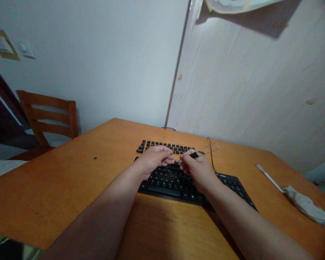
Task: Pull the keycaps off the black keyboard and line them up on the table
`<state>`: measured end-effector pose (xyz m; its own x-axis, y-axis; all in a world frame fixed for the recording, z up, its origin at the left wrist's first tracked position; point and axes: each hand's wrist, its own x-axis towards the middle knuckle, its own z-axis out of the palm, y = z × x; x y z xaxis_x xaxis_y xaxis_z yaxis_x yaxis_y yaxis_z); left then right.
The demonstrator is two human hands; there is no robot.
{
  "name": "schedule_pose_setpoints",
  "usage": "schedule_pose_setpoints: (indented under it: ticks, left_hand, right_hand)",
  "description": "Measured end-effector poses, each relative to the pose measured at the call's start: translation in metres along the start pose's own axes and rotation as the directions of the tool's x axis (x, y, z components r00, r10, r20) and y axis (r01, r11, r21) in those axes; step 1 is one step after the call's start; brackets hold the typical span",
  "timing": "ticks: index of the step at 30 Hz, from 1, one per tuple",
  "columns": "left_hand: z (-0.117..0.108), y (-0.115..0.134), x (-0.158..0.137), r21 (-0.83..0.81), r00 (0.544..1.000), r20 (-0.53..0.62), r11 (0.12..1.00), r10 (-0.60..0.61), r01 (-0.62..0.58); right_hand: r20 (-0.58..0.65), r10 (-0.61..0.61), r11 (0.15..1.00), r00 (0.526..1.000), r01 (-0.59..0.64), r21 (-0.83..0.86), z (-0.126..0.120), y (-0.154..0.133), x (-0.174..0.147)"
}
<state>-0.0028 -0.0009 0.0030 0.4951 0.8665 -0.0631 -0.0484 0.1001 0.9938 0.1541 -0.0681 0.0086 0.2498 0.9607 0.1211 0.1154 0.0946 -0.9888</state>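
Observation:
A black keyboard lies on the table, and some of its upper key places show no caps. Over its back edge, my left hand has its fingers loosely curved and slightly apart. My right hand is closed around a wire keycap puller with a black handle; its thin wire loops point away to the right. A small dark keycap shows between the two hands; I cannot tell whether it is touched. Behind them, rows of loose black keycaps stand on the table, partly hidden by my hands.
The wooden table reaches to the wall. A small black piece lies at left. A cable runs behind the keyboard. At right lie a thin white brush-like stick and a crumpled cloth. A wooden chair stands at left.

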Motion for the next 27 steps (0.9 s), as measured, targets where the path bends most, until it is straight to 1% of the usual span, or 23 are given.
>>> schedule_pose_setpoints:
  ticks: [3, 8, 15, 19, 24, 27]
  left_hand:
    - [0.003, 0.0, -0.003, -0.03, 0.996, 0.082, 0.999, -0.037, 0.04]
    - [0.006, -0.001, -0.003, -0.043, 0.99, 0.133, 0.998, -0.048, 0.054]
    - [0.011, 0.0, -0.003, -0.03, 0.997, 0.073, 0.999, -0.033, 0.035]
    - [0.01, -0.001, -0.004, -0.04, 0.996, 0.083, 0.999, -0.029, 0.032]
    - [0.009, -0.003, -0.002, -0.071, 0.996, 0.074, 0.996, -0.042, 0.047]
    - [0.007, -0.002, -0.002, -0.104, 0.997, 0.064, 0.993, -0.053, 0.059]
  right_hand:
    - [-0.02, -0.049, 0.999, 0.999, 0.049, -0.001, 0.0, 0.001, 0.0]
    - [-0.031, -0.092, 0.995, 0.995, 0.091, -0.041, 0.001, 0.002, 0.0]
    - [-0.013, -0.115, 0.991, 0.993, 0.114, -0.076, 0.003, 0.0, -0.003]
    - [-0.01, -0.151, 0.985, 0.989, 0.149, -0.087, 0.003, 0.0, -0.002]
    - [0.001, -0.258, 0.953, 0.966, 0.255, -0.164, -0.003, 0.001, 0.0]
    - [0.04, -0.364, 0.898, 0.93, 0.362, -0.249, -0.008, 0.007, 0.003]
